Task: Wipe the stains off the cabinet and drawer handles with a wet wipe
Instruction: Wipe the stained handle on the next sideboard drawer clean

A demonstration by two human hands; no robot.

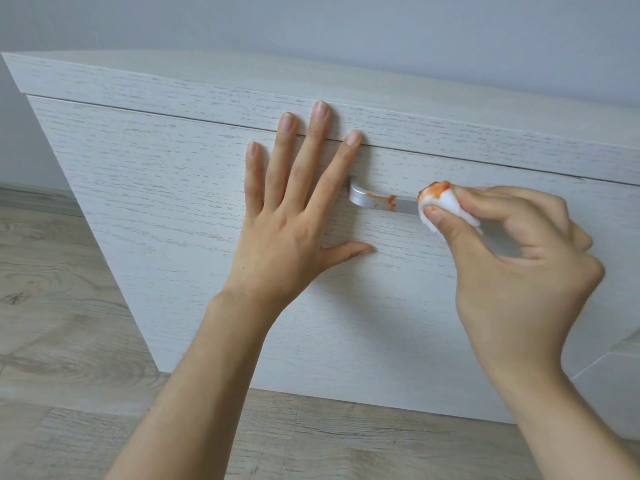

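Note:
A silver bar handle (pixel 363 196) is fixed across the white wood-grain drawer front (pixel 173 202). Orange stains (pixel 384 199) smear its left part. My right hand (pixel 512 265) pinches a bunched white wet wipe (pixel 446 207) between thumb and fingers and presses it on the handle. The wipe's top end is soaked orange. The handle's right part is hidden behind the wipe and my right hand. My left hand (pixel 294 216) lies flat on the drawer front just left of the handle, fingers spread and pointing up.
The cabinet's top slab (pixel 207 88) overhangs the drawer. A pale wall stands behind it. Light wood-look flooring (pixel 52 323) runs to the left and below. Another white panel edge (pixel 616 368) shows at the lower right.

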